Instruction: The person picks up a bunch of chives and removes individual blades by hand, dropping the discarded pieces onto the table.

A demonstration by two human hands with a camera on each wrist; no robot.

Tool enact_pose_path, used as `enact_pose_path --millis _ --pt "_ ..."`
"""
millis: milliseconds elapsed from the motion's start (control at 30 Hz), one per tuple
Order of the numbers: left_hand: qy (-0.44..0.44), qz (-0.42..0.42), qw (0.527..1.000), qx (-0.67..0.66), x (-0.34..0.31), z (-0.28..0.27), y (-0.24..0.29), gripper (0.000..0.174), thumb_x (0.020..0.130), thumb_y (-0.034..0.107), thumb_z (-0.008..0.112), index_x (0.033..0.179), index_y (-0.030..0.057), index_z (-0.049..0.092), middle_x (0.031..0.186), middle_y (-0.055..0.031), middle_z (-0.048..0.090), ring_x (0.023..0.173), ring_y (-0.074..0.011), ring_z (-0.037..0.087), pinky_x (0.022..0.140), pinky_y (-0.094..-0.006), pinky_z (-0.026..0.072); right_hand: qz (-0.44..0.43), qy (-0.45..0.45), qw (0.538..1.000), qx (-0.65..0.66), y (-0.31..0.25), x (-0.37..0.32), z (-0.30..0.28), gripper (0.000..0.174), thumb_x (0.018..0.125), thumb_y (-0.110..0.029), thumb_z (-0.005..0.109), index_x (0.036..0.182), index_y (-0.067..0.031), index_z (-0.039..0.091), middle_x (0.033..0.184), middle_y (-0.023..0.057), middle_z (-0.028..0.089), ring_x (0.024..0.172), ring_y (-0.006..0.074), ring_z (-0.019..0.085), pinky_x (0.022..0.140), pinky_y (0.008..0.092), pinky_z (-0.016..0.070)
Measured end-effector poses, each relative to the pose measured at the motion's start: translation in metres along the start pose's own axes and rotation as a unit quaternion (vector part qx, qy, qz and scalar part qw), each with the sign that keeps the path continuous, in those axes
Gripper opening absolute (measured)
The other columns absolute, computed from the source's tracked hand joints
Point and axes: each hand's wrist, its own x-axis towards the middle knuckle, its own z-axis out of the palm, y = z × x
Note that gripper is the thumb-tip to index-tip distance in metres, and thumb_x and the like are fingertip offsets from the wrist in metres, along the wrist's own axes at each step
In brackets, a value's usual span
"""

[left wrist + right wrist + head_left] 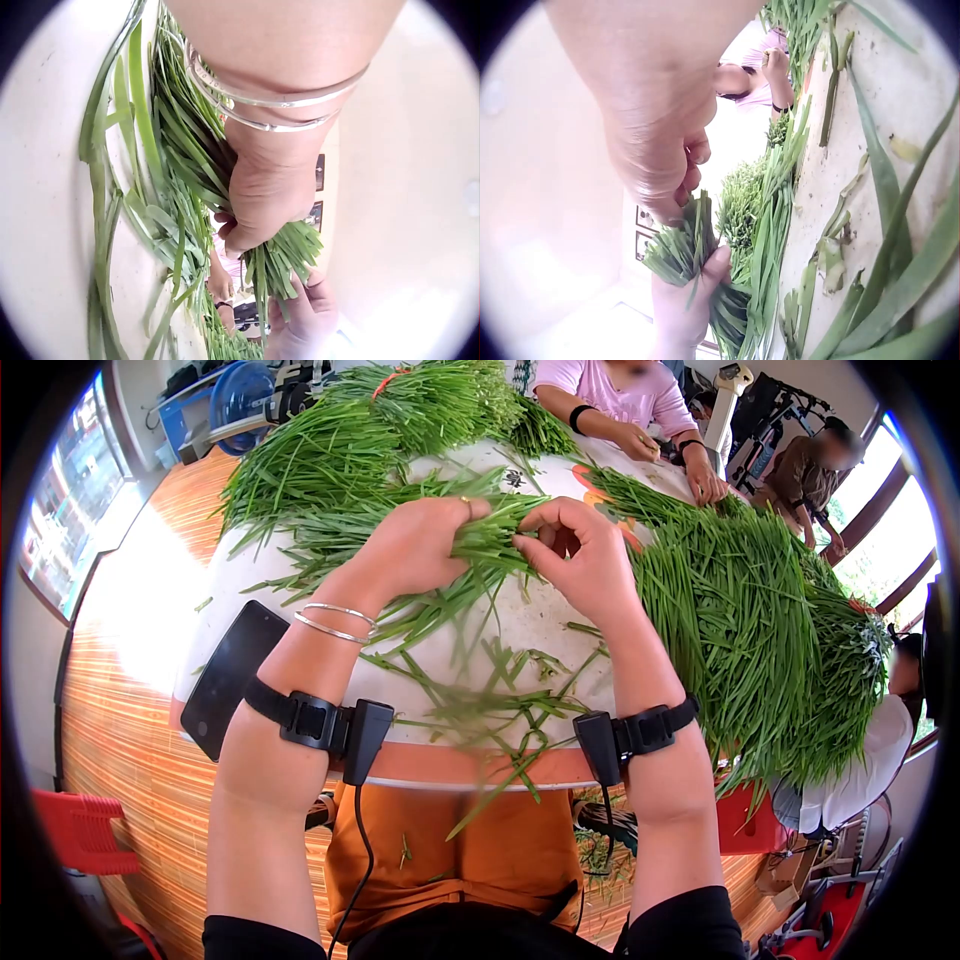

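My left hand (420, 545) grips a bunch of garlic chives (487, 542) over the middle of the table, its fingers wrapped round the stalks. In the left wrist view the blunt ends of the bunch (281, 255) fan out beyond the fist. Against those ends, my right hand (592, 565) has its thumb and forefinger curled together, pinching at the chives, as the right wrist view also shows at the edge of the bunch (681, 251). More long leaves trail under the left hand across the white tabletop (540, 625).
Thick chive heaps lie at the back left (340, 450) and on the right (730, 630). Loose scraps (500, 710) are strewn near the front edge. A black phone (235, 675) lies at the left. Across the table, a person in pink (620, 395) handles chives.
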Motion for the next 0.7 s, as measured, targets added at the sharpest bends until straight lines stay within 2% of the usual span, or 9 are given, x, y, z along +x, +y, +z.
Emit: enact_pose_path --millis 400,500,533,567,700 --pt "0.004 0.021 0.999 0.031 0.0 0.003 -0.003 0.038 0.062 0.006 0.064 0.099 0.006 0.056 0.084 -0.0171 0.061 0.083 -0.0352 0.058 0.071 -0.0409 0.0467 -0.044 -0.028 0.997 -0.057 0.003 0.001 0.005 0.015 0.071 -0.01 0.067 0.082 -0.0021 0.063 0.067 0.0064 0.057 0.057 0.0155 0.055 0.053 0.0278 0.044" --pt "-0.006 0.007 0.999 0.053 0.0 0.003 -0.002 0.043 0.062 0.005 0.063 0.104 0.0067 0.057 0.086 -0.0171 0.061 0.084 -0.0344 0.058 0.072 -0.0407 0.0471 -0.035 -0.012 0.997 -0.062 0.003 0.001 0.007 0.013 0.07 -0.009 0.066 0.08 -0.002 0.062 0.069 0.0071 0.057 0.058 0.017 0.056 0.054 0.0282 0.0446" --pt "-0.005 -0.003 0.998 0.063 0.0 0.003 -0.001 0.045 0.062 0.005 0.063 0.107 0.0067 0.058 0.088 -0.0171 0.062 0.085 -0.0339 0.059 0.073 -0.0406 0.0473 -0.058 0.003 0.995 -0.08 0.002 0.002 0.007 0.013 0.069 -0.009 0.065 0.079 -0.0021 0.061 0.07 0.0073 0.057 0.058 0.0176 0.056 0.054 0.0283 0.045" --pt "-0.006 -0.003 0.998 0.062 0.001 0.002 0.0 0.045 0.062 0.005 0.063 0.107 0.0067 0.058 0.088 -0.0171 0.062 0.085 -0.0339 0.059 0.073 -0.0406 0.0473 -0.082 0.018 0.991 -0.099 0.001 0.002 0.007 0.012 0.068 -0.008 0.065 0.077 -0.0022 0.06 0.071 0.0075 0.058 0.059 0.0183 0.057 0.054 0.0284 0.0453" --pt "-0.01 0.006 0.998 0.065 0.001 -0.002 0.006 0.046 0.063 0.005 0.063 0.108 0.0053 0.059 0.089 -0.017 0.062 0.085 -0.0331 0.059 0.074 -0.0407 0.0472 -0.072 0.045 0.991 -0.105 0.003 0.004 0.01 0.012 0.067 -0.007 0.064 0.077 -0.0031 0.059 0.072 0.0089 0.057 0.059 0.0202 0.057 0.055 0.0284 0.0456"
